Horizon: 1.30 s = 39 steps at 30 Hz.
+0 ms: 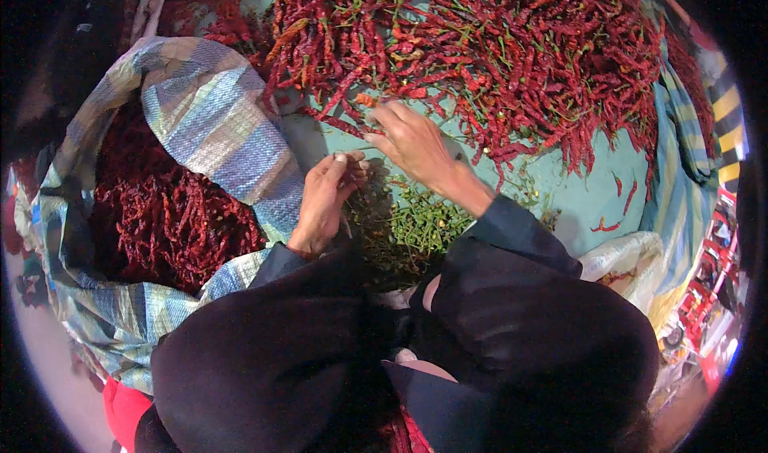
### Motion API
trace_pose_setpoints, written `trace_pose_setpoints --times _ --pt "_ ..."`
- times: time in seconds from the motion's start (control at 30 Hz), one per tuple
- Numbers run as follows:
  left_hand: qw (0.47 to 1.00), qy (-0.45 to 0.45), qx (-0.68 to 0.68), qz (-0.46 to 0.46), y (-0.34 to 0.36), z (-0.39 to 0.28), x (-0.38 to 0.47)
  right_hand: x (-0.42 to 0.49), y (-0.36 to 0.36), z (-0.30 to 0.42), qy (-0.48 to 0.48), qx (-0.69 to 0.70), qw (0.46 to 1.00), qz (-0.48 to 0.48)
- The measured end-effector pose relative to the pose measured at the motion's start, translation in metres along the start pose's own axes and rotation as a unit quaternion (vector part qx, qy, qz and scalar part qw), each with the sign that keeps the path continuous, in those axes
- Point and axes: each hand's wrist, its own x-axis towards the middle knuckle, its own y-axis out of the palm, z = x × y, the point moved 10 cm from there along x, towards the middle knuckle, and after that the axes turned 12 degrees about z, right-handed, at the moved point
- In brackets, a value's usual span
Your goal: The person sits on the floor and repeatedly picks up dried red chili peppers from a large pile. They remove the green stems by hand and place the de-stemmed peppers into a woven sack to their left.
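My left hand (327,198) is at the middle, beside the rim of a striped woven plastic sack (222,129). Its thumb rests against the curled fingers, and nothing shows between them. My right hand (414,144) reaches over the near edge of a large heap of dried red chili peppers (510,51). Its thumb and forefinger are a little apart, close to the end of one long red chili (333,121). Below both hands lies a small pile of green chili stems (429,219). Inside the sack are more dried red chilies (180,231).
The heap lies on a pale green sheet (576,213). A few loose chilies (629,198) lie at its right. A white sack (630,261) stands by my right knee, with a blue-striped sack (672,225) beyond it. My dark-clothed knees (258,357) fill the near side.
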Motion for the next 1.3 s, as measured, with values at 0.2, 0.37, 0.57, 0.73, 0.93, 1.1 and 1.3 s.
trace_pose_setpoints --times 0.2,0.37,0.57,0.73,0.93,1.1,1.3 --pt "1.000 0.022 0.003 -0.021 -0.017 -0.004 -0.002 0.036 0.040 -0.016 0.068 -0.182 0.980 0.043" --pt "0.999 0.032 -0.003 -0.015 -0.013 -0.012 -0.001 -0.005 0.000 -0.030 0.142 0.056 0.984 0.089" --pt "0.994 0.036 -0.041 0.099 0.029 -0.015 0.012 -0.028 0.014 -0.035 0.218 0.535 0.809 0.112" --pt "0.964 -0.028 -0.192 0.180 0.062 -0.005 0.022 -0.026 0.010 -0.013 0.156 0.378 0.905 0.119" --pt "0.955 -0.040 -0.260 0.134 0.036 0.010 0.023 -0.018 -0.015 -0.042 0.187 0.187 0.964 0.003" --pt "0.975 -0.034 -0.215 0.052 0.005 0.015 0.017 0.021 0.020 -0.014 0.015 -0.136 0.991 0.011" --pt "0.998 0.013 -0.064 -0.003 -0.006 -0.010 0.013 0.006 -0.001 -0.008 0.089 -0.081 0.992 0.039"
